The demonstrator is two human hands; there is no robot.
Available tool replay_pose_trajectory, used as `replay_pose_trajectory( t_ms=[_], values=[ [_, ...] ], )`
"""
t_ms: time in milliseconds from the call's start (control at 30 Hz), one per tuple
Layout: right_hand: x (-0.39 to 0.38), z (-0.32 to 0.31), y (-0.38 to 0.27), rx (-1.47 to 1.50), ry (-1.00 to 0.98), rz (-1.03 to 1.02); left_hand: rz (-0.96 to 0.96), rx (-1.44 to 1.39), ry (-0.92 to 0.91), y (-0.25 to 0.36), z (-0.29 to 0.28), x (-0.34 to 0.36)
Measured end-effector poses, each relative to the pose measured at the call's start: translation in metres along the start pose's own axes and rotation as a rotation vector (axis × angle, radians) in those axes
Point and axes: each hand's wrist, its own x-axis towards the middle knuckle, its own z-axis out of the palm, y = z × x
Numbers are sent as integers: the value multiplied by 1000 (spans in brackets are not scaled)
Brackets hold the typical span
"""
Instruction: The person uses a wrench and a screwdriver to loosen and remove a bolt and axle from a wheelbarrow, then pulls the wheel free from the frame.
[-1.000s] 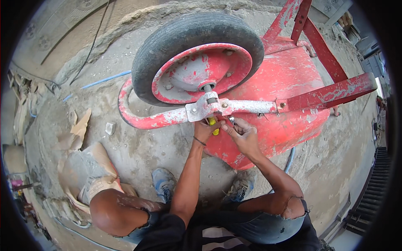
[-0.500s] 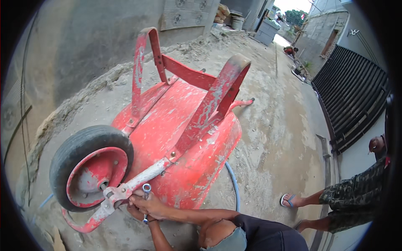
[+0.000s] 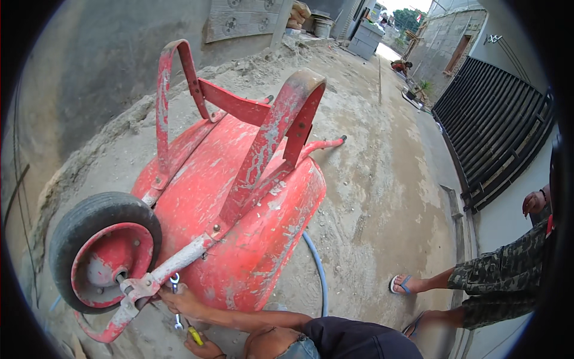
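An overturned red wheelbarrow [image 3: 251, 257] with chipped paint lies on the ground. Its black-tyred wheel [image 3: 78, 233] and the axle bracket [image 3: 142, 288] are at lower left. Beside that bracket my right hand [image 3: 182, 302] is closed on a double-ended metal wrench [image 3: 174, 279], whose rings show above and below the fingers. Lower down, my left hand [image 3: 203, 350] grips a yellow-handled tool [image 3: 195, 334], partly covered by the fingers; I cannot make out its exact kind.
Another person's legs [image 3: 490, 275] and hand [image 3: 532, 203] are at right, by a black slatted gate [image 3: 490, 131]. A blue hose [image 3: 317, 263] lies beside the barrow. A crouching person [image 3: 402, 67], a grey bin [image 3: 363, 42] and walls line the path beyond.
My head has turned toward the path, bringing the other person into view. The wrench now shows more, and my left hand with the yellow tool has moved down, away from the bracket.
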Motion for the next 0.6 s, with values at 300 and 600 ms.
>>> replay_pose_trajectory(
  t_ms=[300,600],
  values=[
    [-24,-5,-42,244,44,164,-245,276,-31,7,4,-32],
    [-23,-22,-24,233,79,278,-306,211,204,12,-2,-1]
  ],
)
